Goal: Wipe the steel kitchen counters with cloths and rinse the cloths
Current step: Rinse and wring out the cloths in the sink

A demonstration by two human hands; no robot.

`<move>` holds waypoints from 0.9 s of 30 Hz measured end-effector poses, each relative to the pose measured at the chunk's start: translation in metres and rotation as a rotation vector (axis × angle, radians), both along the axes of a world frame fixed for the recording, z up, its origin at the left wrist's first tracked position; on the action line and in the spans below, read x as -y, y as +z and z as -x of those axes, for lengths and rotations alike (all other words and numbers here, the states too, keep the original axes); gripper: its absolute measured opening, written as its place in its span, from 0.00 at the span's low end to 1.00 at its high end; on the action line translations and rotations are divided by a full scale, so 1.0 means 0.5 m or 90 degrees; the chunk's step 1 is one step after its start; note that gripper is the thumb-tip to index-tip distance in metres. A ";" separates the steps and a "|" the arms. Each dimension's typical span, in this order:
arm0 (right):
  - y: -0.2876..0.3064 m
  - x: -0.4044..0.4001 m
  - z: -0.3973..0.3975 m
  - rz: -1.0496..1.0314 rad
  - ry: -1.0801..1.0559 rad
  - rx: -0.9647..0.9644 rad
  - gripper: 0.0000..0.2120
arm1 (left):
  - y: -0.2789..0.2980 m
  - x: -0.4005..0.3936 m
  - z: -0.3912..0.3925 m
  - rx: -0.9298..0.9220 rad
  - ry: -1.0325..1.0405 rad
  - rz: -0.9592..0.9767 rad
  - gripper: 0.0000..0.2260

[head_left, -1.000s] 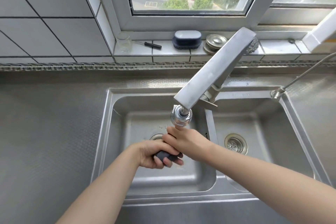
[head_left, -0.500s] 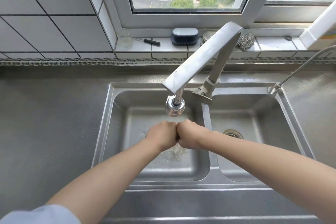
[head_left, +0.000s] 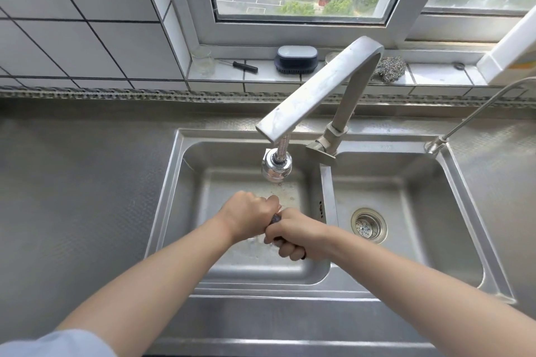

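Observation:
Over the left basin of the steel double sink (head_left: 171, 188), both my hands clench a dark cloth (head_left: 275, 218) between them. Only a small purple-grey bit of the cloth shows between the fists. My left hand (head_left: 249, 219) is closed on one end, knuckles up. My right hand (head_left: 295, 233) is closed on the other end, fingers curled under. They sit just below the chrome spray head (head_left: 276, 166) of the big square tap (head_left: 316, 90). Drops and wet splashes lie on the basin floor under the hands.
The right basin has a drain strainer (head_left: 369, 225). A thin curved tap (head_left: 475, 113) stands at the sink's right back corner. On the window sill sit a glass (head_left: 203, 61), a screwdriver (head_left: 242, 66), a dark brush box (head_left: 296, 59) and a steel scourer (head_left: 389, 68). Steel counter (head_left: 72, 197) extends left.
My fists have twisted against each other: the left hand rolled up and away, the right hand dropped and turned its fingers under. The view has pulled back slightly from the tap.

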State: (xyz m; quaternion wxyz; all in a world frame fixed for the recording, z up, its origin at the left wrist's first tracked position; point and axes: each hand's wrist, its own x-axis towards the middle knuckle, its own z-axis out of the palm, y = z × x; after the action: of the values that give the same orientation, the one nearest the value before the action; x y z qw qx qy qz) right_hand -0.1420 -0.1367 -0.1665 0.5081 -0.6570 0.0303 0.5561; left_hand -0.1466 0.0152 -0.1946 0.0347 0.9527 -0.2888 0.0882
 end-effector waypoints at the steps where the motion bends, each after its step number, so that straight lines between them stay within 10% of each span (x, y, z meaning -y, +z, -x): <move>1: -0.002 0.003 0.002 -0.013 -0.012 -0.008 0.15 | -0.001 0.001 0.000 0.007 0.002 0.007 0.10; 7: -0.024 0.040 0.002 0.032 0.010 0.097 0.15 | -0.024 0.006 0.025 -0.321 0.292 0.060 0.07; 10: -0.047 0.061 -0.005 0.155 0.037 0.295 0.34 | -0.039 0.007 0.050 -0.509 0.403 0.266 0.13; 14: -0.069 0.080 0.005 0.232 0.118 0.516 0.24 | -0.021 0.024 0.088 -0.737 0.509 0.686 0.24; 27: 0.007 0.091 0.035 0.121 0.037 0.767 0.06 | -0.006 0.022 0.113 -0.767 0.711 1.280 0.14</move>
State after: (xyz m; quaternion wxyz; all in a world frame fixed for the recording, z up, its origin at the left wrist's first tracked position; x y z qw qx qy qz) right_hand -0.1596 -0.1822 -0.1632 0.3593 -0.8992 -0.2309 0.0950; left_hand -0.2032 0.0042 -0.1975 0.8124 0.3893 0.3983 -0.1724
